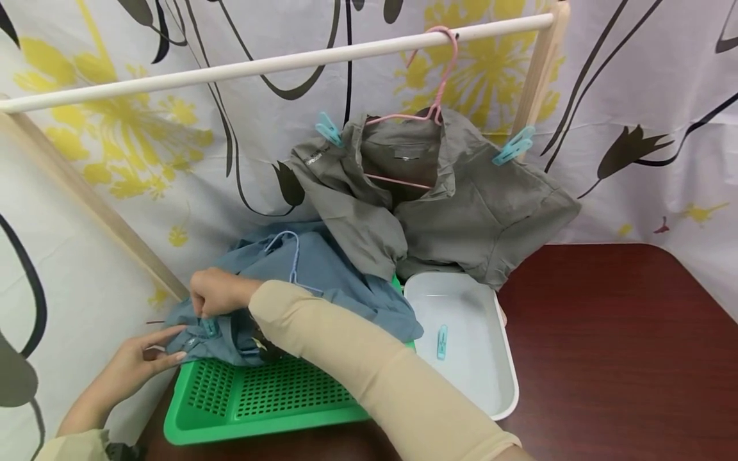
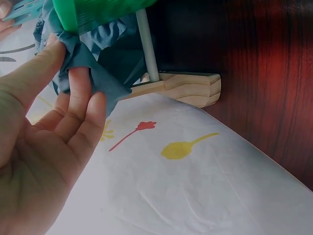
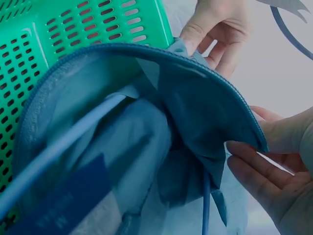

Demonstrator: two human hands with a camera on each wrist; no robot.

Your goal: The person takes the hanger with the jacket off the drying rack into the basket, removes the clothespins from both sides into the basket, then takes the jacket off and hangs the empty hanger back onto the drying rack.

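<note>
A blue jacket (image 1: 346, 282) lies crumpled over the green basket (image 1: 268, 422), with a light blue hanger (image 1: 296, 262) in it. At its left end, my left hand (image 1: 129, 368) pinches a fold of the cloth between thumb and fingers; the left wrist view shows this hand (image 2: 54, 117) close up. Just above, my right hand (image 1: 219, 291) grips a light blue clothespin (image 1: 210, 326) at the jacket's edge. In the right wrist view, a zipper runs along the jacket's curved edge (image 3: 122, 47), and my right hand (image 3: 279, 166) is beside it.
From the white rod (image 1: 277, 64) of a wooden rack hangs a grey jacket (image 1: 490, 211) on a pink hanger (image 1: 444, 77), with a clothespin at each shoulder. A white tray (image 1: 467, 378) holding one clothespin (image 1: 442, 342) stands right of the basket on the dark table (image 1: 623, 358).
</note>
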